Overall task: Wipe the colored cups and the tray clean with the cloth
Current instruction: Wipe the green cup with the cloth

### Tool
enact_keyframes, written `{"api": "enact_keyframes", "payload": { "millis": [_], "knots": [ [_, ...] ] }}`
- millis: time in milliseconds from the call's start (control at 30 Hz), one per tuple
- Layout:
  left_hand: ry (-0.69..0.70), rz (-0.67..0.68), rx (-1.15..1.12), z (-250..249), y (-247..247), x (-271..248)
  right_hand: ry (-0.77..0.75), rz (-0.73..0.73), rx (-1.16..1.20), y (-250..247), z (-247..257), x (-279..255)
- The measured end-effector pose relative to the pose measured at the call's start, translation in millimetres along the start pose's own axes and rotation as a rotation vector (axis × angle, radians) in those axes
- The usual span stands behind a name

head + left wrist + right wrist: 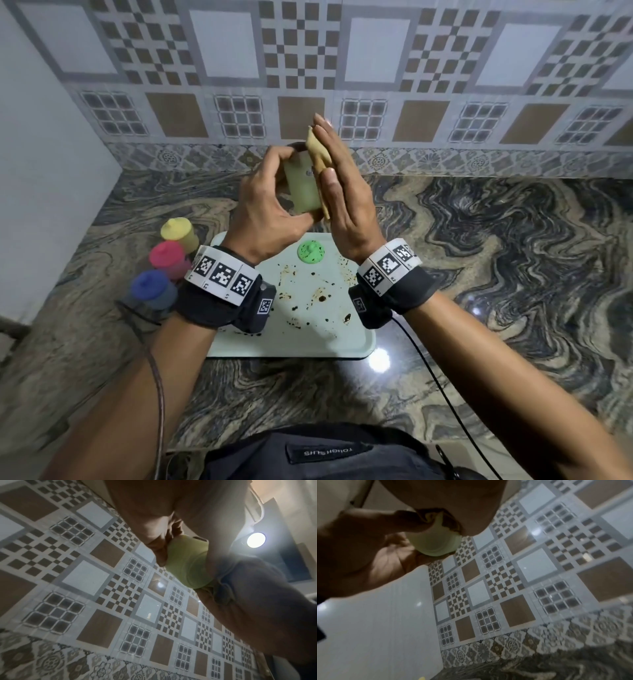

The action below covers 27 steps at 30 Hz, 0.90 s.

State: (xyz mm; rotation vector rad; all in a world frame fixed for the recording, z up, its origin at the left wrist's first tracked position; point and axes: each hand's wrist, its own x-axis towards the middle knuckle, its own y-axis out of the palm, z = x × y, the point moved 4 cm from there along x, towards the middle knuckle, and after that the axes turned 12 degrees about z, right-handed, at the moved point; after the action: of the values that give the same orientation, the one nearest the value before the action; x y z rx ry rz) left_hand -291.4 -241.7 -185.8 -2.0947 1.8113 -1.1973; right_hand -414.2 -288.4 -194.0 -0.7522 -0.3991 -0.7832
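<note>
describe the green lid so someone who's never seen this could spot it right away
Find the pale tray on the marbled counter, spattered with brown stains. The green lid lies near the tray's far edge, alone; the yellow, pink and blue ones sit on cups off the tray.

A home kitchen: swirled granite counter (479, 257) against a patterned tiled wall (376, 68).

Tray (356, 346) on counter (479, 274), near its front edge; lid (311, 252) on the tray's far part. Three lidded cups (168, 260) in a row just left of the tray. One cup (303, 186) above the tray, between left hand (270, 209) and right hand (342, 192); cloth (318, 154) between cup and right palm.
</note>
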Motion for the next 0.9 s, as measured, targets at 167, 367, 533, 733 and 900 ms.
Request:
{"api": "enact_keyframes", "payload": {
  "millis": [167,367,533,733,900],
  "knots": [
    [-0.016,0.045,-0.177,4.8,-1.0,-1.9,0.164,-0.100,0.190,-7.6,-9.5,-4.5],
    [-0.018,0.053,-0.170,6.0,-1.1,0.5,0.104,-0.053,0.104,-4.7,2.9,0.8],
    [-0.004,0.034,-0.228,4.5,-0.8,-4.4,0.065,-0.022,0.127,3.6,-0.9,-1.6],
    [-0.044,0.045,-0.348,9.3,3.5,-5.6,0.288,-0.228,0.344,-12.4,-15.5,-7.5],
    [-0.042,0.052,-0.200,13.0,3.6,-3.1,0.195,-0.240,0.305,-15.5,-2.0,-4.0]
  ]
}}
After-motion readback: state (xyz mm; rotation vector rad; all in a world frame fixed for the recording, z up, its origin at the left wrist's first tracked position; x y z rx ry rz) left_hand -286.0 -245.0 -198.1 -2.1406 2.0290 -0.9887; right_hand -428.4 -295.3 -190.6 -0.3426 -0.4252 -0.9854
